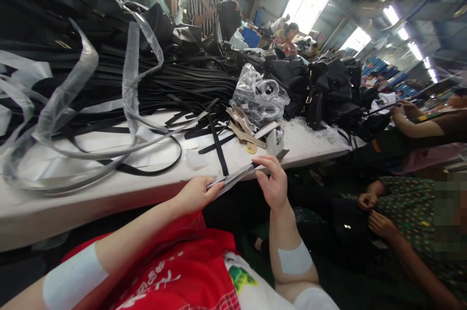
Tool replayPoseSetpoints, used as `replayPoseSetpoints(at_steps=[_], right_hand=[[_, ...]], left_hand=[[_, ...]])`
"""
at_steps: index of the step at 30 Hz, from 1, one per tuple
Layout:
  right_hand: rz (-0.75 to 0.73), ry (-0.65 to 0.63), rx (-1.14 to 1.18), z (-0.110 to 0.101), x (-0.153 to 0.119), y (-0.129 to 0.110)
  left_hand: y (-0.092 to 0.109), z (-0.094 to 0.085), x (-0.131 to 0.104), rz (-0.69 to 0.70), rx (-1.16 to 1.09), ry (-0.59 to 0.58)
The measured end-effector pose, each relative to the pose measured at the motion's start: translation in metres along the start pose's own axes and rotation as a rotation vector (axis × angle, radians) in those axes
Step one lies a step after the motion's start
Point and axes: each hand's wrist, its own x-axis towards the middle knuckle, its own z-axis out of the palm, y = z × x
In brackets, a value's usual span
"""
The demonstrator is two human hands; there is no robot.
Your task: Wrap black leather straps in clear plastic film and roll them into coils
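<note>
A black strap in a clear plastic sleeve (237, 175) stretches between my hands in front of the table edge. My left hand (200, 193) is closed around its left part, thumb on top. At the other end, where the dark strap tip shows, my right hand (273, 182) holds it between thumb and fingers. Another black strap (218, 147) lies on the table just behind the sleeve. Long strips of clear plastic sleeve (131, 69) loop across the table to the left, next to a thick bundle of black straps (182, 74).
The white table (153, 184) runs along my front. On it are a plastic bag of coiled strips (260, 93), cardboard scraps (244, 127), a yellow tape roll (251, 148) and piled black bags (321, 86). Co-workers are across the table; another person's hands (375, 212) work at the right.
</note>
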Motion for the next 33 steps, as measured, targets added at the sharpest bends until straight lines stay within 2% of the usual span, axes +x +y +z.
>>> replayPoseSetpoints(at_steps=[2,3,5,6,9,11,14,16,18,21,24,27,29,31,32,33], right_hand=[[-0.043,-0.161,-0.302,0.005,0.000,0.008],[-0.008,-0.274,-0.349,0.012,-0.004,0.013],[0.142,-0.476,-0.252,0.032,-0.017,0.025],[0.232,-0.535,-0.145,0.043,-0.026,0.031],[0.427,-0.514,0.160,0.069,-0.048,0.044],[0.459,-0.450,0.218,0.074,-0.052,0.047],[0.410,-0.479,0.091,0.064,-0.048,0.045],[0.366,-0.606,-0.098,0.057,-0.045,0.042],[0.360,-0.745,-0.268,0.056,-0.047,0.038],[0.411,-0.865,-0.302,0.064,-0.059,0.038],[0.480,-0.906,-0.166,0.069,-0.075,0.045],[0.593,-0.946,-0.109,0.064,-0.090,0.056],[0.643,-1.021,-0.129,0.059,-0.091,0.061],[0.601,-1.110,-0.130,0.054,-0.078,0.066],[0.556,-1.100,-0.129,0.050,-0.065,0.069],[0.505,-1.024,-0.144,0.046,-0.049,0.072]], left_hand=[[0.001,0.001,-0.003,-0.077,-0.265,-0.089],[0.002,0.000,-0.005,-0.114,-0.411,-0.127],[0.005,0.000,-0.008,-0.168,-0.696,-0.155],[0.006,0.000,-0.009,-0.187,-0.826,-0.149],[0.004,0.001,-0.012,-0.199,-1.124,-0.136],[-0.003,0.003,-0.012,-0.175,-1.175,-0.166],[-0.019,0.006,-0.010,-0.125,-0.929,-0.126],[-0.027,0.009,-0.010,-0.055,-0.623,-0.017],[-0.032,0.014,-0.013,0.020,-0.323,0.031],[-0.035,0.027,-0.021,0.034,-0.025,-0.055],[-0.040,0.036,-0.032,-0.001,0.043,-0.091],[-0.046,0.035,-0.041,-0.016,0.005,-0.066],[-0.048,0.032,-0.044,-0.002,-0.034,-0.084],[-0.048,0.030,-0.045,-0.001,-0.089,-0.137],[-0.048,0.029,-0.045,-0.012,-0.114,-0.161],[-0.047,0.029,-0.045,-0.025,-0.135,-0.184]])
